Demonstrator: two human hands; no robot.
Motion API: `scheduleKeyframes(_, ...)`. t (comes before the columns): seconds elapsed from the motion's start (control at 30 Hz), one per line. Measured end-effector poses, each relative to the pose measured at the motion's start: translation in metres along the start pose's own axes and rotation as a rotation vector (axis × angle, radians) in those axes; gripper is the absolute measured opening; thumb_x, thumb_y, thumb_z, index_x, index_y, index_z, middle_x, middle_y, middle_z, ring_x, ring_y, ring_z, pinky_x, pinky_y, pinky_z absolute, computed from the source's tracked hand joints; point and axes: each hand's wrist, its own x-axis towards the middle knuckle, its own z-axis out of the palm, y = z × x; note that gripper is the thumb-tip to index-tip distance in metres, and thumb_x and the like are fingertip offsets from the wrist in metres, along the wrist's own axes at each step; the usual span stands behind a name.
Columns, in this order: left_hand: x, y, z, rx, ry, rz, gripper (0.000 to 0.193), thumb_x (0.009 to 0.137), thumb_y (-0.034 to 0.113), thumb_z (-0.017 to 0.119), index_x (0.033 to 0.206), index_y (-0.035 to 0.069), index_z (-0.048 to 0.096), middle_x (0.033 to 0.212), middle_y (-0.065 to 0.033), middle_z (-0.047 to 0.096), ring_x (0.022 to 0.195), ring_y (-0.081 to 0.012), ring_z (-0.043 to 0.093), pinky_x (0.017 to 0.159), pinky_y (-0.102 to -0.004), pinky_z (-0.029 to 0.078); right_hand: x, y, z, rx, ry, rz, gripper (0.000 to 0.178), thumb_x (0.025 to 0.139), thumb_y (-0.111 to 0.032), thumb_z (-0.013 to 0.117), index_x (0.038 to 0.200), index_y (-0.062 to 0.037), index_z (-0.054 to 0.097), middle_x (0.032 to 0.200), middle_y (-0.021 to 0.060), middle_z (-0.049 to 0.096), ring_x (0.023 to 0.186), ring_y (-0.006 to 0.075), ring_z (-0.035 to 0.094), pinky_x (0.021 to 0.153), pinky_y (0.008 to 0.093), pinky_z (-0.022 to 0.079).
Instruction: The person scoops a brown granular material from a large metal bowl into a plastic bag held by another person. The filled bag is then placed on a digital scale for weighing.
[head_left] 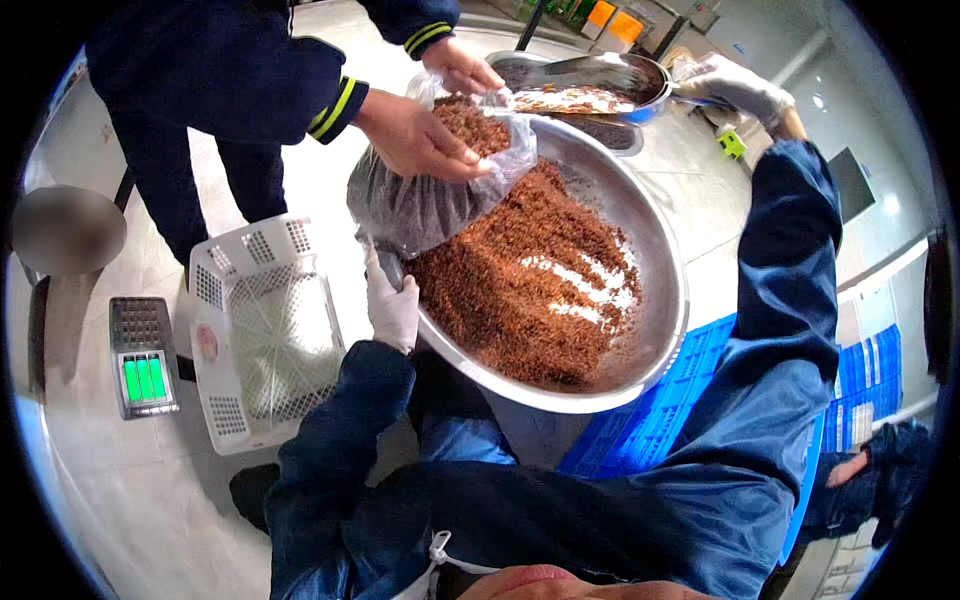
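A large steel basin (655,300) holds a heap of reddish-brown crumbly bits (520,290), with bare metal showing in streaks. My gloved left hand (393,305) is closed on its left rim, beside a clear plastic bag (420,215). Dark and reddish bits fill much of that bag. Another person's two bare hands (415,135) hold the bag's mouth apart above the basin. Beyond the basin's far edge, my gloved right hand (735,90) grips the handle end of a metal scoop (610,72). Some brown bits lie in the scoop, its mouth pointing toward the bag.
A white perforated plastic basket (270,330) stands on the floor at left, beside a digital scale (145,355) with a green-lit display. Blue plastic crates (640,415) lie under the basin's right side. A round stool (70,230) is far left; another person (870,480) shows at lower right.
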Motion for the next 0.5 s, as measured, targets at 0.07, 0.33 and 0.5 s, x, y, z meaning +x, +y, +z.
scheduleKeyframes(0.07,0.005,-0.003,-0.001,0.098,-0.016,-0.008,0.071,0.077,0.005,0.056,0.137,-0.002,0.020,0.135,-0.0240,0.034,0.126,-0.0344,0.033,0.106,-0.0354,0.026,-0.025,0.045,0.013,0.204,-0.099,0.103,0.030,0.079,-0.036,0.062,0.079,-0.0057,0.067,0.055,0.0008,0.054,0.041,0.0070,0.045,0.037,0.0225,0.035)
scheduleKeyframes(0.33,0.001,0.007,-0.004,-0.101,0.022,-0.107,0.074,0.076,-0.001,0.058,0.139,0.001,0.019,0.135,-0.0184,0.037,0.125,-0.0255,0.037,0.104,-0.0300,0.027,-0.074,0.097,0.185,0.045,-0.622,0.761,0.025,0.075,-0.030,0.063,0.067,-0.0072,0.068,0.046,0.0051,0.051,0.035,0.0134,0.045,0.035,0.0288,0.035)
scheduleKeyframes(0.5,-0.006,-0.007,-0.004,-0.126,0.033,-0.274,0.071,0.079,0.004,0.059,0.138,0.002,0.021,0.128,-0.0198,0.045,0.117,-0.0287,0.046,0.100,-0.0318,0.034,-0.067,0.097,0.253,-0.033,-0.800,0.756,0.024,0.070,-0.029,0.066,0.063,-0.0063,0.068,0.044,0.0036,0.048,0.037,0.0127,0.044,0.036,0.0301,0.032)
